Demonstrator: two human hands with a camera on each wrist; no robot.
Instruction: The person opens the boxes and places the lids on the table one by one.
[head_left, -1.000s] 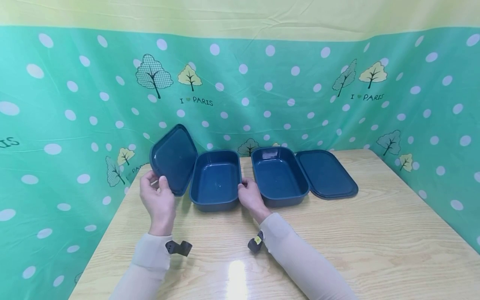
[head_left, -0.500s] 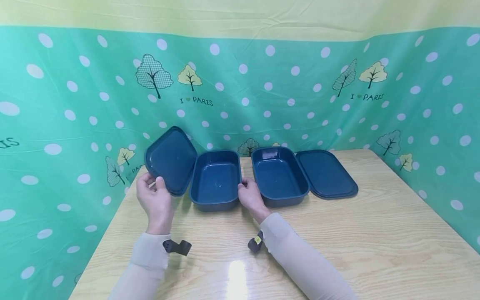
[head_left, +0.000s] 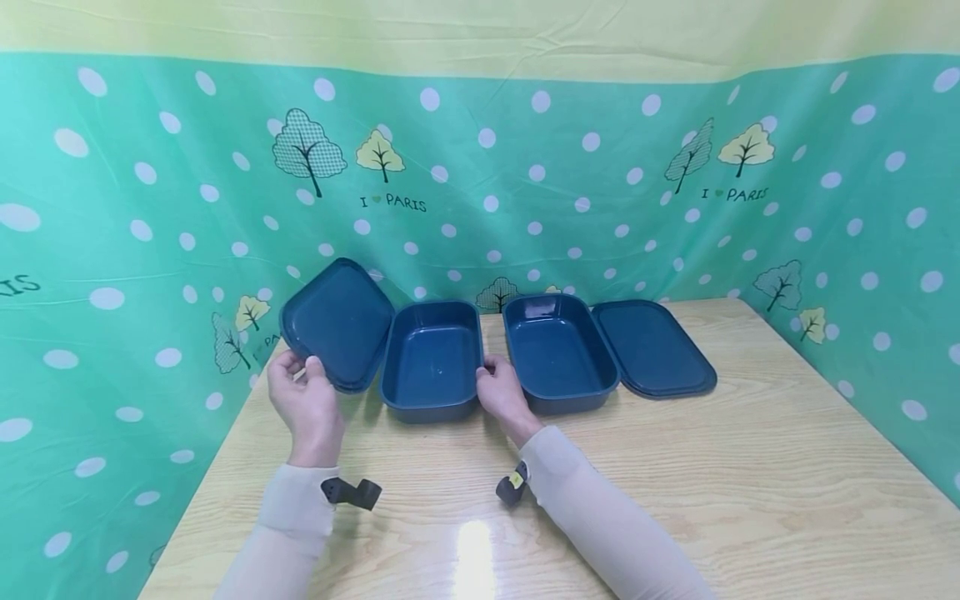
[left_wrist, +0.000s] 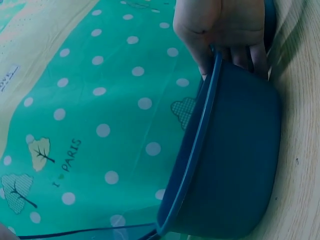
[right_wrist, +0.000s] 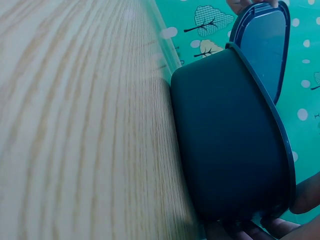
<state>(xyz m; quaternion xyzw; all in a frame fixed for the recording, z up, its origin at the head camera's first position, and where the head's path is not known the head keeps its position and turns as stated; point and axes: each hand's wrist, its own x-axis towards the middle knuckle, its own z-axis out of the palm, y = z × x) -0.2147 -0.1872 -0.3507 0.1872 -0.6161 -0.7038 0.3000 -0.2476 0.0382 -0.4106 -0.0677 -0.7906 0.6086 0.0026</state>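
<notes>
A dark blue lid [head_left: 341, 321], tilted up, leans beside the left edge of a dark blue food container [head_left: 431, 412]. My left hand [head_left: 309, 412] pinches the lid's lower left edge between thumb and fingers. At the container's right rim, my right hand [head_left: 504, 393] grips the side wall, thumb inside and fingers outside; the left wrist view shows this right hand [left_wrist: 225, 30] over the rim. The container stands upright and uncovered on the table. In the right wrist view the lid [right_wrist: 265, 47] rises behind the container [right_wrist: 232, 140].
A second open container [head_left: 573, 403] stands just right of my right hand, with another blue lid [head_left: 654, 346] lying beside it. Wood-grain table [head_left: 420, 517] extends toward me. A green dotted curtain [head_left: 525, 150] encloses the back and sides.
My left hand has shifted slightly left and down, and the lid has tipped further left and lower with it. My right hand and the containers have stayed put.
</notes>
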